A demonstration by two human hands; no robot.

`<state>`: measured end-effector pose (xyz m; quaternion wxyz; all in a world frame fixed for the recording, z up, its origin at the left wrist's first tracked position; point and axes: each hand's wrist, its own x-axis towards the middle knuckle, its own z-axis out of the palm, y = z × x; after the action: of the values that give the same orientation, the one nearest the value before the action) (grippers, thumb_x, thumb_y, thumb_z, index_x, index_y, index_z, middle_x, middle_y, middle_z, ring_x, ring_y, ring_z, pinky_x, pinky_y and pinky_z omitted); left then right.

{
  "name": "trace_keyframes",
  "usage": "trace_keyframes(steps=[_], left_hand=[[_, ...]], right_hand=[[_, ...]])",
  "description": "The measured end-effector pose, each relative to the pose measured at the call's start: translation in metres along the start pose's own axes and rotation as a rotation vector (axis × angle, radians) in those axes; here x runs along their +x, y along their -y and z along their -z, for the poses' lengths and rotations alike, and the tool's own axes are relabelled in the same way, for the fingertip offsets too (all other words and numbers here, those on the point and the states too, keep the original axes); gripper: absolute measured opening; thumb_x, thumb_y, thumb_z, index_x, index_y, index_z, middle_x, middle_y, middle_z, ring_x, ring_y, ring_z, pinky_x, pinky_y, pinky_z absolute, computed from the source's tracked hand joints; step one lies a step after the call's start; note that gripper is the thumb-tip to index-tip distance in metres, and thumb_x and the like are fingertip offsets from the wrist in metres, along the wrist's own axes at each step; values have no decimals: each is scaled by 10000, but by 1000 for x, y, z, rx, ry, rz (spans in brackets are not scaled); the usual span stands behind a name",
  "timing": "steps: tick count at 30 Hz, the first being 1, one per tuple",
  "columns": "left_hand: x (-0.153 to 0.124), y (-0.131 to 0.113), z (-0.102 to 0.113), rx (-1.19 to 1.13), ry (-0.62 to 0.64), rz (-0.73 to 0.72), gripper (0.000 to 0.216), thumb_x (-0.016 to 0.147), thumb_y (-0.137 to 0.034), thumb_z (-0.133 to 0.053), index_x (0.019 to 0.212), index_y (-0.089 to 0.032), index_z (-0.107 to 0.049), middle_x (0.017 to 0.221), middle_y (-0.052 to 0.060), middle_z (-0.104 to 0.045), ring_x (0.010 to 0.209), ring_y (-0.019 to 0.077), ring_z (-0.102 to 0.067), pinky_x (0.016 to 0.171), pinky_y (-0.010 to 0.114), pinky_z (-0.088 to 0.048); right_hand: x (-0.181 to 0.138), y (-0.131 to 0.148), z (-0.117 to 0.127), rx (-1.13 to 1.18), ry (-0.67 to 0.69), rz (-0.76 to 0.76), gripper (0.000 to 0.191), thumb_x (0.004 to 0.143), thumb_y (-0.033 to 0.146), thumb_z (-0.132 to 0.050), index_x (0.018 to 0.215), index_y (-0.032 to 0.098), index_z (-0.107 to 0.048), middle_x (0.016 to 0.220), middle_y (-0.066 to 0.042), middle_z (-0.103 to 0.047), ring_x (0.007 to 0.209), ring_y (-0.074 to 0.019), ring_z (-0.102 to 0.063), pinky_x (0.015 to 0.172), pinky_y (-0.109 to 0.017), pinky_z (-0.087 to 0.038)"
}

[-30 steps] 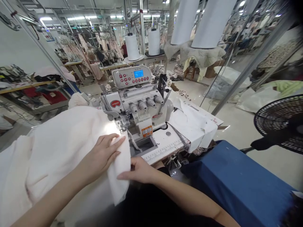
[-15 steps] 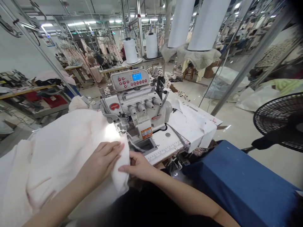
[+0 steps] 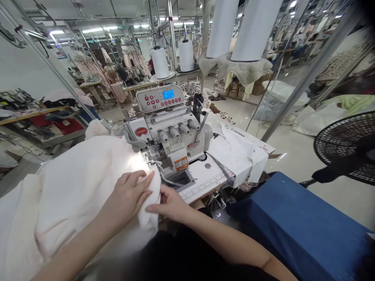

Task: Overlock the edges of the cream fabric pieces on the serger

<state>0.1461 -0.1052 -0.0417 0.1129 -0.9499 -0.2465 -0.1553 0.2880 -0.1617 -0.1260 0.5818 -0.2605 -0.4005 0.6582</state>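
A thick white fabric (image 3: 84, 168) is spread over the left of the sewing table, its front edge hanging toward me. My left hand (image 3: 127, 197) presses on it from above, with bent fingers gathering a fold close to the edge. On the right, my right hand (image 3: 171, 205) pinches that edge, thumb on top and the other fingers mostly hidden behind the cloth. Just beyond both hands stands a white overlock sewing machine (image 3: 172, 132). Its lamp brightens the cloth by the presser foot (image 3: 149, 162), where the fabric's far end reaches.
White fabric pieces (image 3: 234, 156) lie on the table right of the machine. Thread cones (image 3: 187, 56) stand behind it. A blue-covered box (image 3: 299, 222) is at my right, with a black fan (image 3: 348, 148) beyond. A metal pole (image 3: 293, 97) slants up at the right.
My left hand's fingers have bent and drawn up, bunching the fabric near its edge. The right hand keeps its pinch in nearly the same place.
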Motion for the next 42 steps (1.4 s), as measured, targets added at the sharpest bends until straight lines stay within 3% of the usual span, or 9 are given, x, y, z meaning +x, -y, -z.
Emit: trace_keyframes(steps=[4, 11, 18, 22, 28, 33, 36, 42], left_hand=[[3, -3, 1, -25, 31, 54, 421, 884, -295, -417, 1287, -186, -479, 1123, 115, -516, 995, 250, -429, 836, 402, -416], [4, -7, 3, -111, 2, 61, 360, 891, -251, -392, 1212, -213, -552, 1057, 98, -535, 938, 222, -441, 805, 369, -422], [3, -2, 4, -101, 20, 71, 380, 887, -269, -413, 1251, -234, -517, 1049, 94, -528, 908, 224, -425, 791, 375, -405], [4, -5, 4, -98, 48, 107, 396, 889, -279, -396, 1267, -230, -504, 1067, 101, -511, 910, 232, -416, 803, 395, -388], [10, -8, 2, -98, 110, 189, 417, 894, -322, -364, 1290, -263, -478, 1019, 100, -491, 888, 236, -407, 792, 419, -369], [12, -5, 1, -103, 61, 184, 392, 895, -318, -366, 1253, -266, -519, 987, 92, -500, 859, 226, -404, 781, 412, -360], [11, -4, 3, -88, 25, 130, 363, 892, -302, -388, 1209, -253, -558, 958, 82, -528, 839, 218, -403, 778, 406, -350], [7, -4, 4, -77, 11, 85, 343, 892, -293, -402, 1190, -266, -570, 964, 72, -545, 826, 203, -417, 766, 390, -343]], right_hand=[[0, -1, 1, -171, -22, -78, 354, 582, 379, -762, 785, 115, -641, 715, -9, -599, 640, -122, -518, 662, -276, -419], [2, 4, 0, -282, -1, -17, 416, 693, 515, -626, 631, 106, -578, 565, 27, -455, 539, -74, -375, 528, -222, -304], [4, 2, -3, -110, -12, 13, 394, 579, 435, -746, 781, 136, -588, 659, 23, -537, 596, -97, -458, 602, -242, -398], [5, 2, 0, -156, -25, 63, 361, 649, 433, -701, 809, 126, -600, 663, 18, -530, 609, -100, -460, 637, -254, -415], [5, 3, -1, -388, -75, 75, 326, 649, 427, -690, 670, 115, -599, 600, 21, -497, 589, -100, -422, 574, -233, -365], [4, 4, 0, -358, -43, 103, 379, 697, 476, -633, 601, 117, -558, 559, 28, -414, 547, -80, -358, 510, -220, -294], [1, 7, 1, -430, -94, 131, 397, 690, 472, -644, 553, 121, -521, 547, 36, -373, 542, -71, -323, 496, -219, -254], [-4, 9, -2, -387, -104, 127, 406, 686, 484, -648, 557, 122, -514, 570, 36, -373, 564, -73, -322, 516, -222, -263]])
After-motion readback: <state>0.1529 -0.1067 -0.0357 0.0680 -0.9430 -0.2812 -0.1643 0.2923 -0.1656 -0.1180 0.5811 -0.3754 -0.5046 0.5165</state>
